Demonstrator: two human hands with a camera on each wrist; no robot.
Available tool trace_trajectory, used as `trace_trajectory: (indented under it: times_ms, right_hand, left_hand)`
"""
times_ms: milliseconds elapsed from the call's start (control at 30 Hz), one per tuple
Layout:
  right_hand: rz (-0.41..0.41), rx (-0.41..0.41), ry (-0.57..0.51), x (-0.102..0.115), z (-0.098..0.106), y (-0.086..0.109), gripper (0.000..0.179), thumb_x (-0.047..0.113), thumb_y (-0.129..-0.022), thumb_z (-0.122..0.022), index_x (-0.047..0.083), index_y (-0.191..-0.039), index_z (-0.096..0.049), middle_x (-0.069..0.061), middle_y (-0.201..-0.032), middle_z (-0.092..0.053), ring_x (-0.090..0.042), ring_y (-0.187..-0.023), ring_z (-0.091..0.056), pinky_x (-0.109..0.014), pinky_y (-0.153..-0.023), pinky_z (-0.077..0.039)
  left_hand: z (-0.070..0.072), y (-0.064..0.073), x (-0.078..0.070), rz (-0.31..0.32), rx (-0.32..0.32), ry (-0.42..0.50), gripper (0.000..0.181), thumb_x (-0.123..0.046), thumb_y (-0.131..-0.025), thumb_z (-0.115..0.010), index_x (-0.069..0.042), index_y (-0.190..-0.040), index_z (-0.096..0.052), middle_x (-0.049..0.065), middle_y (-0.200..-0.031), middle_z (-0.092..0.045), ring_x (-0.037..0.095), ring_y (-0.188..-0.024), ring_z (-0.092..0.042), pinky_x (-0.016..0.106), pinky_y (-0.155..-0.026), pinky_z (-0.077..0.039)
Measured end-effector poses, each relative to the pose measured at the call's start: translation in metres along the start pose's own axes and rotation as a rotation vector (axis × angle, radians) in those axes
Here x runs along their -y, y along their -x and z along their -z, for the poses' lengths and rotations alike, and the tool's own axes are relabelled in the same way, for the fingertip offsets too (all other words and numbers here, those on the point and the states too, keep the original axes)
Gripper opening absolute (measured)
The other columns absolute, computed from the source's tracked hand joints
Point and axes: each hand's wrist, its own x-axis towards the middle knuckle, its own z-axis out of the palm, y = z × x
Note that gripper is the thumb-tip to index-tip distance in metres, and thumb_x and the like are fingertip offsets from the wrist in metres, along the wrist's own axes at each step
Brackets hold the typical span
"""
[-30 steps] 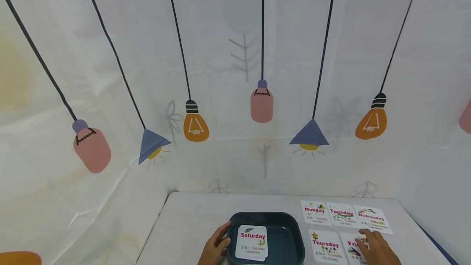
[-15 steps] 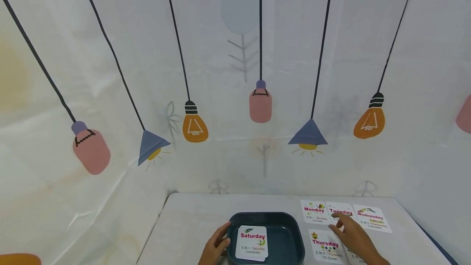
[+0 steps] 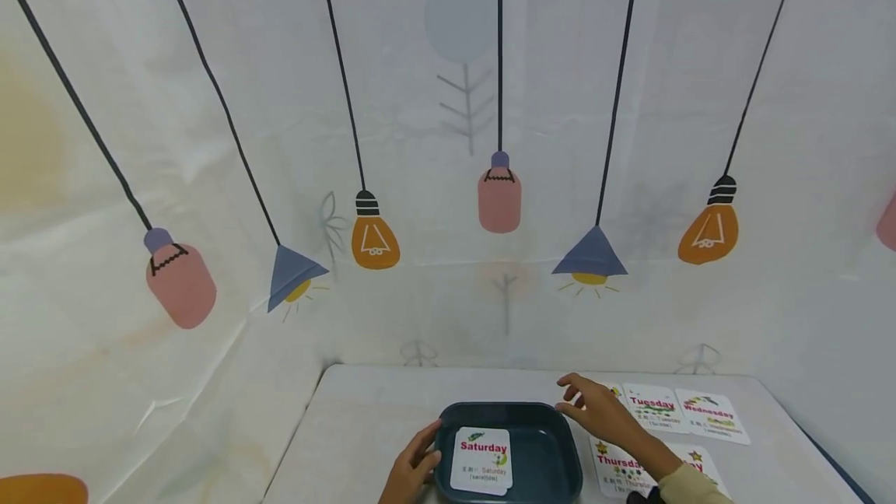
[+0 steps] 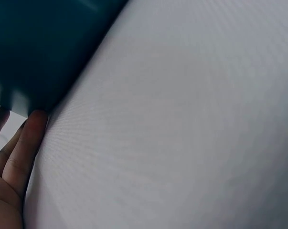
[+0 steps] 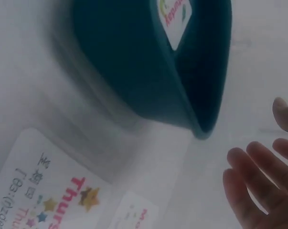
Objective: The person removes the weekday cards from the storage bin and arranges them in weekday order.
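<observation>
My left hand (image 3: 413,463) is at the left side of a dark teal tray (image 3: 551,453). In the left wrist view its fingers (image 4: 24,152) are fairly straight, tips against the tray's outer wall. A "Saturday" card (image 3: 481,461) lies in the tray's left half, another card's edge showing beneath. My right hand (image 3: 602,413), fingers loosely bent and holding nothing, is above the tray's far right corner, partly covering the "Monday" card (image 3: 617,393). "Tuesday" (image 3: 655,408) and "Wednesday" (image 3: 712,415) cards lie beside it. The right forearm partly covers the "Thursday" card (image 3: 616,465) and the card beside it (image 3: 702,463).
A white table (image 3: 364,426) carries the tray and cards. Behind it hangs a pale sheet (image 3: 434,302) printed with lamps and bulbs, reaching down to the table's back edge.
My right hand has moved left from the "Friday" card, across the card rows, to the tray's far right corner. The left hand and the tray have stayed in place.
</observation>
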Motion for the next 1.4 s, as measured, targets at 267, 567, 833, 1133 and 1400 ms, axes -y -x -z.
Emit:
trace_trajectory:
  times_ms: [267,567,833,1133,1400]
  right_hand:
    - [0.202,0.211,-0.118,0.026,-0.020,-0.028,0.032,0.037,-0.087,-0.062,0.017,-0.112,-0.057,0.001,-0.094,-0.065,-0.003,-0.080,-0.061,-0.022,-0.065,-0.051]
    - [0.302,0.386,-0.102,0.044,-0.047,-0.043,0.040,0.038,-0.086,-0.063,0.007,-0.112,-0.059,-0.007,-0.101,-0.067,-0.001,-0.085,-0.060,-0.022,-0.071,-0.051]
    - [0.360,0.406,-0.015,0.051,-0.070,-0.052,0.034,0.028,-0.085,-0.067,0.007,-0.110,-0.060,-0.006,-0.100,-0.067,-0.008,-0.086,-0.062,-0.022,-0.071,-0.051]
    - [0.292,0.514,0.185,0.059,-0.092,-0.055,0.042,0.035,-0.079,-0.071,0.010,-0.112,-0.062,0.003,-0.097,-0.067,-0.002,-0.079,-0.057,-0.023,-0.069,-0.050]
    - [0.240,0.505,0.512,0.071,-0.108,-0.052,0.060,0.055,-0.065,-0.075,0.018,-0.110,-0.063,0.007,-0.088,-0.058,-0.004,-0.070,-0.049,-0.027,-0.069,-0.050]
  left_hand:
    - [0.001,0.001,-0.001,-0.038,0.014,-0.005,0.048,-0.032,-0.092,-0.055,-0.024,-0.138,-0.044,0.016,-0.147,-0.037,0.031,-0.120,-0.052,0.034,-0.075,-0.055]
    - [0.002,0.000,0.004,-0.100,0.045,-0.009,0.049,-0.028,-0.092,-0.054,-0.021,-0.139,-0.042,0.020,-0.146,-0.037,0.036,-0.122,-0.051,0.033,-0.071,-0.056]
    - [0.001,-0.001,0.002,-0.039,0.025,-0.008,0.050,-0.033,-0.091,-0.055,-0.024,-0.138,-0.044,0.017,-0.146,-0.038,0.032,-0.120,-0.052,0.036,-0.077,-0.055]
    - [0.003,-0.002,0.005,-0.090,0.049,0.021,0.048,-0.028,-0.092,-0.055,-0.022,-0.139,-0.043,0.020,-0.146,-0.037,0.038,-0.123,-0.049,0.033,-0.071,-0.056]
    - [0.003,-0.001,0.003,-0.068,0.037,0.009,0.049,-0.031,-0.091,-0.056,-0.022,-0.139,-0.043,0.018,-0.146,-0.038,0.040,-0.125,-0.046,0.036,-0.073,-0.056]
